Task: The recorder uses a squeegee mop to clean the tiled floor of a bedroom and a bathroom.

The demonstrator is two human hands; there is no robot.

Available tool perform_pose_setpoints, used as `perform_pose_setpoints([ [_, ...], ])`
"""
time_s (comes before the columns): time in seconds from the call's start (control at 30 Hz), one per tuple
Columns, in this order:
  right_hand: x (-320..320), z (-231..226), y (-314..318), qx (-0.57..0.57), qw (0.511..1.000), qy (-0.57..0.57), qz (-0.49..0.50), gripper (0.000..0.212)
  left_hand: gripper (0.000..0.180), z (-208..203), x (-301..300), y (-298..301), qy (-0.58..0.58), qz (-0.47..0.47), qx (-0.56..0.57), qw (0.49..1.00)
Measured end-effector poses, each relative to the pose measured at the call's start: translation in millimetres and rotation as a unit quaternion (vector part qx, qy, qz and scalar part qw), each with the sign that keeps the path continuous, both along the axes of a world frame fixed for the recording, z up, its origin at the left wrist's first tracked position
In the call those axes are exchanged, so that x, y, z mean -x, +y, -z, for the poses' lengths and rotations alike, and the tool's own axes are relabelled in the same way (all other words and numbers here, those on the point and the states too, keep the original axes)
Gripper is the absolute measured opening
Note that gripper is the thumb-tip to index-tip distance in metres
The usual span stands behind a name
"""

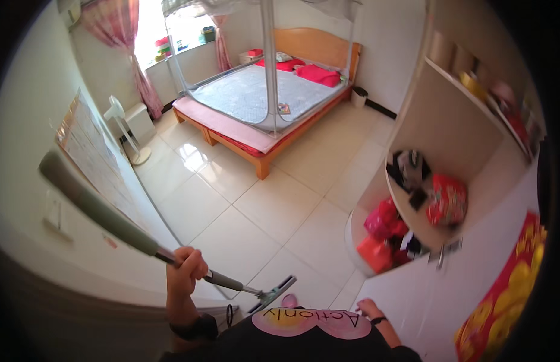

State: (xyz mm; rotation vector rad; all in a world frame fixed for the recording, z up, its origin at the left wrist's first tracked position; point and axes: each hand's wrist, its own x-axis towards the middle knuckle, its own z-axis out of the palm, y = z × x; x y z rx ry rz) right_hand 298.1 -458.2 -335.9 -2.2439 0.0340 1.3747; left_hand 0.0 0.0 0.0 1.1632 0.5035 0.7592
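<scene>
Mop: the pole (pixel 148 242) slants from high at the left down to the head (pixel 271 295), in front of the person; I cannot tell whether the head touches the floor (pixel 292 211).
Left hand: the left hand (pixel 188 265) wraps the pole, fingers curled round its metal stretch between 2 green parts.
Right hand: the right hand (pixel 367 308) is low beside the door (pixel 412 295); I cannot tell how its fingers stand or whether they touch the door. A dark band (pixel 378 320) circles the wrist.
Shirt: black, with pink on the chest (pixel 328 344).
By the head: a small pink thing (pixel 289 300), too little in view to name.
Bed: wooden bed (pixel 256 158) across the room, with a grey mattress (pixel 238 90), 2 red pillows (pixel 319 75) at the headboard (pixel 316 48) and a grey-white post (pixel 270 60) rising at the near side.
Bin: a pale bin (pixel 359 101) on the floor beside the bed.
Window: a bright window (pixel 150 24) between 2 pink curtains (pixel 114 27).
Fan: a white fan (pixel 118 111) stands before a white box (pixel 138 120).
Shelves: the shelves (pixel 449 120) hold a red bag (pixel 447 199); pink and red bags (pixel 382 223) lie below.
</scene>
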Motion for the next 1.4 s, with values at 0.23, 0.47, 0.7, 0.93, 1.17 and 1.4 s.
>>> perform_pose_setpoints([
  [0.23,-126.8,-4.7,12.1,-0.041,0.993,-0.056,0.095,0.023,0.033,-19.7,-143.9,121.6,0.048,-0.109,-0.03,0.992],
  [0.47,-260.1,47.7,85.0,0.104,0.947,0.08,0.295,0.02,0.032,-5.1,-181.8,220.0,0.084,-0.309,-0.064,0.945],
  [0.7,-539.1,46.4,418.2,0.012,0.99,-0.072,0.123,0.021,0.027,8.1,-207.4,286.4,0.094,-0.476,-0.093,0.869],
  [0.93,-576.5,-63.2,873.7,-0.246,0.923,-0.219,-0.196,0.021,0.025,42.1,-194.6,392.6,0.053,-0.578,-0.056,0.812],
  [1.17,-535.2,-27.9,1024.7,-0.086,0.965,0.004,-0.248,0.014,0.032,30.6,-212.8,611.2,0.118,-0.557,0.005,0.822],
  [1.4,-547.2,38.4,1005.8,0.107,0.992,0.052,-0.049,0.027,0.032,18.4,-206.8,798.1,0.125,-0.509,0.024,0.851],
])
